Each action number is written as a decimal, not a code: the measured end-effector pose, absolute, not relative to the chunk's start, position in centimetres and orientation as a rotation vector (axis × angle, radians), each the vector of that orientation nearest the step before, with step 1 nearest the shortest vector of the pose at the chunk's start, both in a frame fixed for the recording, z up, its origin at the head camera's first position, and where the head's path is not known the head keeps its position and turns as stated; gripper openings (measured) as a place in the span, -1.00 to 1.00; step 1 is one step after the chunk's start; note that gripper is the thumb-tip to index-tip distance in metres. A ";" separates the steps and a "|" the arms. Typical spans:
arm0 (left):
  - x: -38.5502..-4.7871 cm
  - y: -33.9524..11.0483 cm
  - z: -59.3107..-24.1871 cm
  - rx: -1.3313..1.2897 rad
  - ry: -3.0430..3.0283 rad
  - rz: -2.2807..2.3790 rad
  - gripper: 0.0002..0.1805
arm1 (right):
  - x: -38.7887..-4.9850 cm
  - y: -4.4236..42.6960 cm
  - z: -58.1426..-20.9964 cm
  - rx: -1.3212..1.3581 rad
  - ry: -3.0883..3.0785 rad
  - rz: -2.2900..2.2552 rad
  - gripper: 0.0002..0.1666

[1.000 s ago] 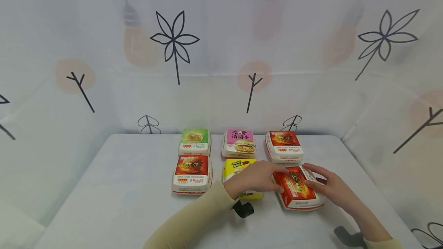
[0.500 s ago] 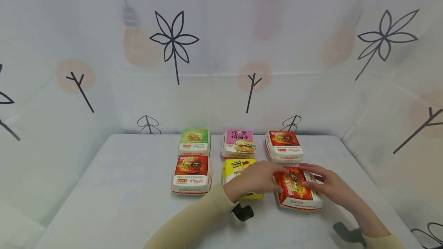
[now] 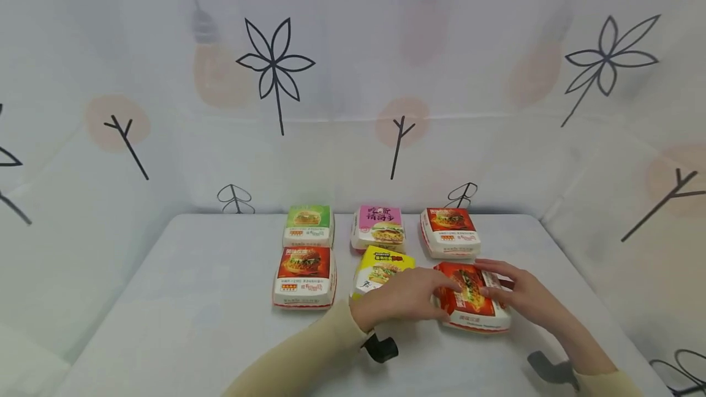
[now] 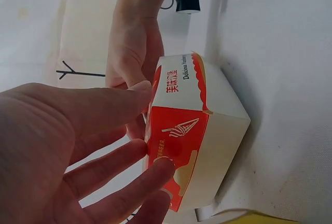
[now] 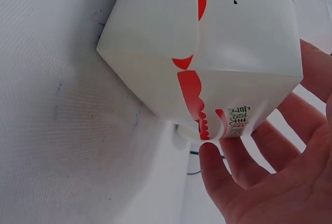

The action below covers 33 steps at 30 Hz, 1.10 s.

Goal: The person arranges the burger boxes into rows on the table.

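Observation:
In the head view, a red-and-white burger box (image 3: 466, 302) sits at the front right of the group on the table, slightly turned. My left hand (image 3: 405, 296) reaches across the yellow burger box (image 3: 380, 271) and touches the red box's left side with thumb and fingertips. At its right side is my right hand (image 3: 526, 296), thumb over the top and fingers along the far right side. The left wrist view shows the left fingers (image 4: 119, 182) extended against the box's red side face. In the right wrist view, loosely bent fingers (image 5: 249, 167) meet its white side. The yellow box stands askew, its near part hidden by my left hand.
Behind stand a green box (image 3: 309, 222), a pink box (image 3: 380, 225) and another red-and-white box (image 3: 451, 231). One more red-and-white box (image 3: 304, 277) is at the front left. The white table (image 3: 193, 323) ends at a patterned cloth backdrop (image 3: 331, 152).
The red box under my hands turns a little and shifts slightly left. The yellow box has turned askew, its far edge moving right and back. The other boxes keep their places.

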<state>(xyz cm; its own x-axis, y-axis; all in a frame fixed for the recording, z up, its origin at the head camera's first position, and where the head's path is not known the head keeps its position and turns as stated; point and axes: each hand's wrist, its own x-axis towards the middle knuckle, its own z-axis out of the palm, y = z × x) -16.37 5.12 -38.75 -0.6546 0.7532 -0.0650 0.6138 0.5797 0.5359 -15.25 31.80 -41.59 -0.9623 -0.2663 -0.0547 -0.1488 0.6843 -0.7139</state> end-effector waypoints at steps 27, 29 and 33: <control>-16.7 6.2 -39.4 1.109 2.662 0.670 -0.52 | -15.1 31.7 -41.9 -0.296 2.789 -1.146 -0.27; -16.8 6.4 -39.5 1.082 2.688 0.676 -0.53 | -15.0 31.8 -42.0 -0.296 2.803 -1.140 -0.30; -17.0 6.8 -39.7 1.026 2.711 0.669 -0.52 | -14.8 32.1 -42.1 -0.259 2.837 -1.119 -0.36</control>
